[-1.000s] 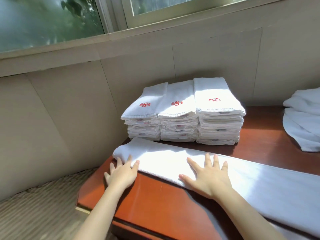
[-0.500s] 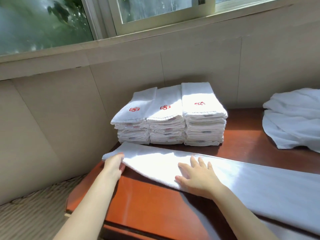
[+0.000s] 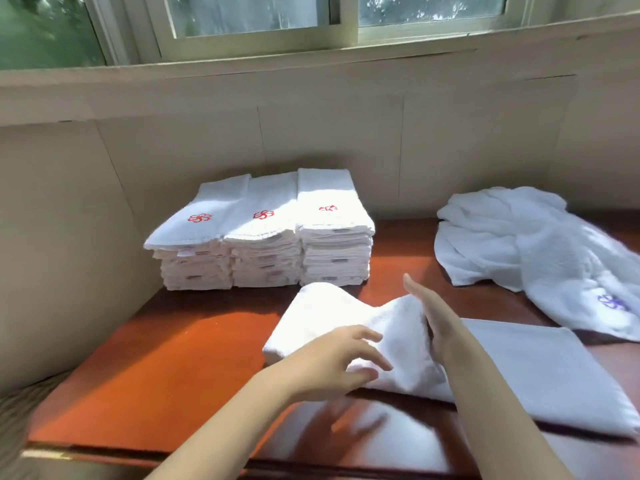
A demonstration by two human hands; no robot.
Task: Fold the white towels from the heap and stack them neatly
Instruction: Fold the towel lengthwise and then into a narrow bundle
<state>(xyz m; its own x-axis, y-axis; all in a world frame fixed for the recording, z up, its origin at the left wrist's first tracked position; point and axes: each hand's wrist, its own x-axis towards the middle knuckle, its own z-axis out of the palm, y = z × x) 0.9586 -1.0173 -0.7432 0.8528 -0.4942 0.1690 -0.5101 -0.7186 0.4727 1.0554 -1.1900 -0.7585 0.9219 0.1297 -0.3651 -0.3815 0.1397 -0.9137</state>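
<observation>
Towel [image 3: 519, 372] center, 9 o'clock end doubled over, 4 o'clock corner cut by frame. Left hand [image 3: 332, 362] loose, fingers spread, blurred: contact unclear. Right hand [image 3: 431, 317] flat, edge-on against fold. Heap [image 3: 512, 237] at 2 o'clock, cropped. Bench [image 3: 166, 362] bare at 9 o'clock.

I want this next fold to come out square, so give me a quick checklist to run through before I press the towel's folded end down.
1. Folded end of the towel lies over the rest: ok, but it is puffed up and not flat.
2. Right hand stands edge-on against the fold, fingers straight: ok.
3. Left hand has a grip on the towel: cannot tell, the fingers are blurred.
4. Long edges of the two layers line up: cannot tell, the hands hide them.
5. The three stacks at the back stand even, ready for another towel: ok.
</observation>
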